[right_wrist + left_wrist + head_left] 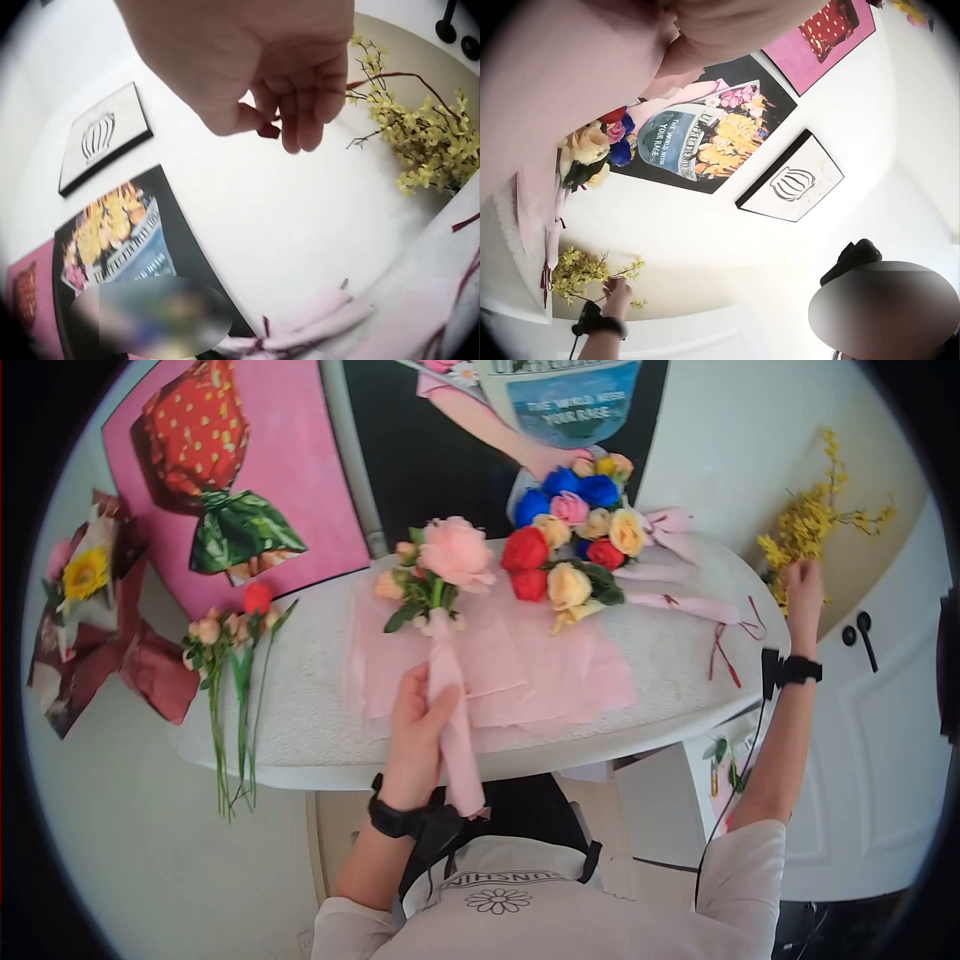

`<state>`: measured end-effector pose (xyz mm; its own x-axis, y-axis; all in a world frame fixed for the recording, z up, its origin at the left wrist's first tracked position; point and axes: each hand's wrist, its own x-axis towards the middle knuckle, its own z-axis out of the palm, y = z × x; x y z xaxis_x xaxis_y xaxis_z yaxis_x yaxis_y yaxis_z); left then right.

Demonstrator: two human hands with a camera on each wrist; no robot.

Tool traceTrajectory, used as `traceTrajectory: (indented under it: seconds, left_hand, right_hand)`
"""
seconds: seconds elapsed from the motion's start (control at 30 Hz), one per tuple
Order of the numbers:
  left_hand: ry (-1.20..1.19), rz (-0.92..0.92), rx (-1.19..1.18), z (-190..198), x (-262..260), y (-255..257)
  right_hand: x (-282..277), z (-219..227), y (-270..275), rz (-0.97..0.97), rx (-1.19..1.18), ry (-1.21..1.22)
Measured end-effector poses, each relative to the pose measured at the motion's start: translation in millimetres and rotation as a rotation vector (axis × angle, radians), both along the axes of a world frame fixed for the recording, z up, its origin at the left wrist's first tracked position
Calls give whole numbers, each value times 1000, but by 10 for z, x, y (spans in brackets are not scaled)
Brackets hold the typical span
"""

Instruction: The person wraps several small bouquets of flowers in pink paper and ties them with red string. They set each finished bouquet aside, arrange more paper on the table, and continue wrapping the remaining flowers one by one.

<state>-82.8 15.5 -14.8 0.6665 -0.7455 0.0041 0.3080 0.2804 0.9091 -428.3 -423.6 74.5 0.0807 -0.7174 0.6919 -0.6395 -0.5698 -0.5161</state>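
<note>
My left hand (412, 732) grips the pink-wrapped stem of a bouquet (457, 745), its fingers and thumb round the paper. At the top of that bouquet is a large pale pink flower (457, 555) with smaller buds and green leaves. Out to the far right, my right hand (803, 605) is raised beside the yellow blossom branches (800, 530). In the right wrist view, its thumb and fingers pinch a thin dark red ribbon (268, 131), and a length of it (409, 75) trails past the yellow blossoms.
Pink wrapping sheets (560, 675) lie on the white table (310, 690) under the bouquet. Several wrapped bouquets of roses (570, 585) lie behind, red ribbons (722, 660) at their ends. Loose flower stems (240, 700) overhang the left edge. Pictures (300, 470) lean at the back.
</note>
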Motion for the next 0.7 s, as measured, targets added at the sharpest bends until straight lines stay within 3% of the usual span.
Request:
traceTrajectory:
  seconds: [0.03,0.07,0.1,0.17,0.23,0.27,0.3,0.4,0.47,0.57,0.6,0.67,0.7]
  left_hand:
    - [20,-20,1,21,-17,10]
    - [41,-43,-1,33,-24,22]
    - [61,-76,-15,13,-12,33]
    - [79,-85,-22,37,-27,73]
    - [93,-92,-27,81,-48,106]
    - [100,-92,-29,104,-62,121]
    - [106,-94,-30,122,-67,133]
    - [150,-112,-55,138,-69,132]
    - [191,-115,-101,112,-62,97]
    - [258,-137,-159,16,-80,26]
    - [283,-144,-178,-7,-103,6]
    - [350,-109,-173,-5,-200,-34]
    - [383,-84,-171,-9,-238,-31]
  right_hand:
    - [42,-198,33,-65,75,200]
    - [91,-452,74,-52,7,263]
    - [132,-579,194,-55,93,332]
    - [184,-820,339,-70,267,395]
    - [145,-966,389,-94,242,452]
    - [231,-913,549,-108,230,481]
    - [295,-870,753,-224,58,515]
    - [727,-385,1463,-67,-55,229]
    - [960,-332,1774,381,182,-73]
    - [1545,-254,2595,836,654,-33]
    - [1734,-463,2696,1021,626,32]
    - [2108,-946,2973,1219,625,-58]
    - [2244,-931,3067,1246,793,-77]
